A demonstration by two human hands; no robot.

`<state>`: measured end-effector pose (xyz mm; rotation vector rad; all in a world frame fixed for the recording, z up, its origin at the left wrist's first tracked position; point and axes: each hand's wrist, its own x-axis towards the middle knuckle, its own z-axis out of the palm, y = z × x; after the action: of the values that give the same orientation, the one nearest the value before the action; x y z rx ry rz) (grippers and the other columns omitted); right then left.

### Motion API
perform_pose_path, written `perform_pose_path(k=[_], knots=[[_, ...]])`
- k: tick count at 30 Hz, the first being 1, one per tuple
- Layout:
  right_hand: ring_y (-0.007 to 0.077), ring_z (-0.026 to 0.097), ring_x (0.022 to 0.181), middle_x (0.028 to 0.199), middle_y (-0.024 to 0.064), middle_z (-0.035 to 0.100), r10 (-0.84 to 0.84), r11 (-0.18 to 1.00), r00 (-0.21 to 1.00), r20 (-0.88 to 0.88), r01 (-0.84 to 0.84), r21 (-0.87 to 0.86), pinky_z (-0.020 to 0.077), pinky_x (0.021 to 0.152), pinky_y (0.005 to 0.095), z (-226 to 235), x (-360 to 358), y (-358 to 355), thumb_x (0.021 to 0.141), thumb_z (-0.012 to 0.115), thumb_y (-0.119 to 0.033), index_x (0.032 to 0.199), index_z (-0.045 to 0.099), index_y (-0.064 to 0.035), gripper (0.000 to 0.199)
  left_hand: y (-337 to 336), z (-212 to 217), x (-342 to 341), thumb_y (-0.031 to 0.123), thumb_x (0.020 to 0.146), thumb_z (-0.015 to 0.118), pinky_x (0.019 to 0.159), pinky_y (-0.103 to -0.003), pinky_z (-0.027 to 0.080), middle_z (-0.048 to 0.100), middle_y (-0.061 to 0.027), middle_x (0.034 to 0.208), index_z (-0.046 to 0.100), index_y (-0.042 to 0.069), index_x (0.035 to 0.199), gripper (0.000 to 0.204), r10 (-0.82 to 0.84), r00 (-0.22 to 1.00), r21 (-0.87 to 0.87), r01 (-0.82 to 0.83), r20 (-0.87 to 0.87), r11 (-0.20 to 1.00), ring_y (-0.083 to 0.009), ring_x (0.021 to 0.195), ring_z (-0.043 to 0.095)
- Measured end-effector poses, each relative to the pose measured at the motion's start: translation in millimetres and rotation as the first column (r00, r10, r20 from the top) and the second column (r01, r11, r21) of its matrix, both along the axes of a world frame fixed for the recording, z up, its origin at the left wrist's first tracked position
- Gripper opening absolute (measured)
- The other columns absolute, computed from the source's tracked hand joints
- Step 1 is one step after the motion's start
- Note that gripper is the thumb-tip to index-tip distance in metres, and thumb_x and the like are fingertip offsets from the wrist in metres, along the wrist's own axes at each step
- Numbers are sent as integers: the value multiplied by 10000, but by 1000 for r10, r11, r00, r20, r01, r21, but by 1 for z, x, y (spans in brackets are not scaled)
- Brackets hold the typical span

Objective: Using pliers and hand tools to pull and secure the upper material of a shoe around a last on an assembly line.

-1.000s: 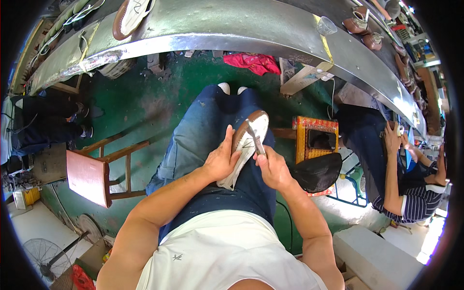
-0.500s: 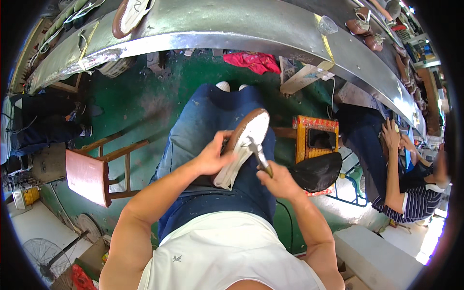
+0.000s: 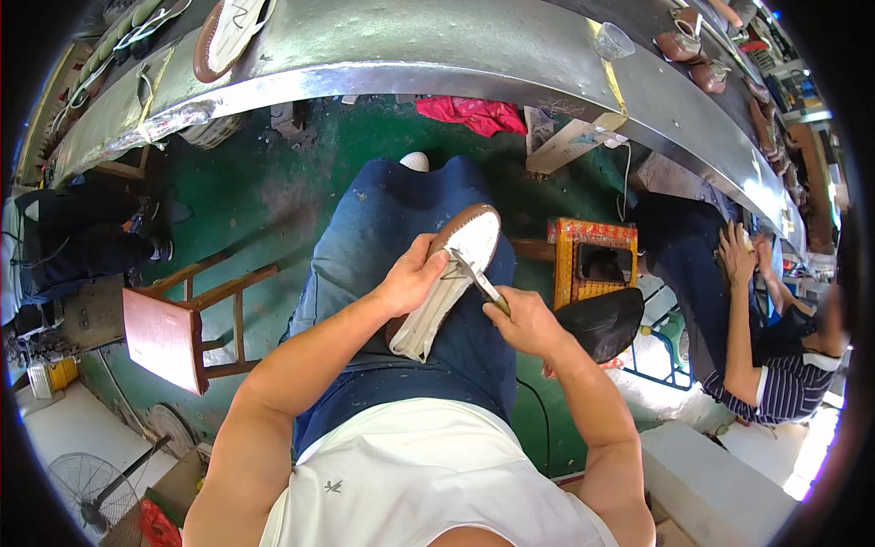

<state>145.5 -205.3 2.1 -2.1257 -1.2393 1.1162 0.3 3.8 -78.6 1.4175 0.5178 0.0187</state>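
My left hand (image 3: 410,278) grips the shoe (image 3: 447,278) on my lap; right hand (image 3: 529,319) clenches a knife (image 3: 474,278) against its sole. Bench (image 3: 437,46) edge ahead, chair (image 3: 182,328) left, stool (image 3: 592,260) right.

**A shoe-making workshop**

A long curved metal workbench (image 3: 437,50) carried unfinished shoes (image 3: 693,46) and soles (image 3: 223,32). Below it lay a green floor (image 3: 273,182); a wooden stool (image 3: 182,319) stood there, and another worker (image 3: 766,346) sat beside the bench's right end.
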Motion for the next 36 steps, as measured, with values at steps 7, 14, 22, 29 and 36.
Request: perform_pose_path(k=[7,14,22,29,36], knots=[[101,642,743,877,37,673,-348,933,611,-711,151,-326,494,582,244,29,19,18,1038,579,-181,1223,597,-5,255,-6,5,1,369,1077,469,1000,-389,470,652,-211,1180,476,-6,1351,464,21,1000,196,-21,7,980,-293,1146,623],[99,613,734,845,24,640,-496,831,695,-522,554,-52,505,664,270,-23,-70,1,1033,578,-165,1129,598,2,194,-15,9,12,468,1049,522,1032,-361,468,661,-209,1257,498,-40,1424,632,122,992,71,-121,-21,990,-271,1182,628],[182,653,794,933,108,646,-195,909,-234,-952,322,-265,450,469,203,-56,-20,-47,985,665,-195,1204,584,28,323,-24,29,21,447,949,704,904,-331,525,733,-161,1103,650,-22,1302,589,62,984,-39,-70,-167,997,-215,1012,683],[232,709,821,914,148,708,-462,875,693,-553,459,-154,565,593,344,35,5,-31,1073,491,-326,1159,601,41,392,-26,41,26,422,939,705,857,-340,534,743,-144,1035,680,-24,1240,538,95,966,15,-94,-241,995,-200,940,691],[391,683,801,810,217,680,-207,975,959,-195,186,-122,525,766,478,28,18,25,1075,446,-354,976,596,42,435,-19,44,24,359,926,707,854,-333,534,738,-137,1032,678,-17,1238,489,87,964,46,-78,-250,996,-188,931,685]])
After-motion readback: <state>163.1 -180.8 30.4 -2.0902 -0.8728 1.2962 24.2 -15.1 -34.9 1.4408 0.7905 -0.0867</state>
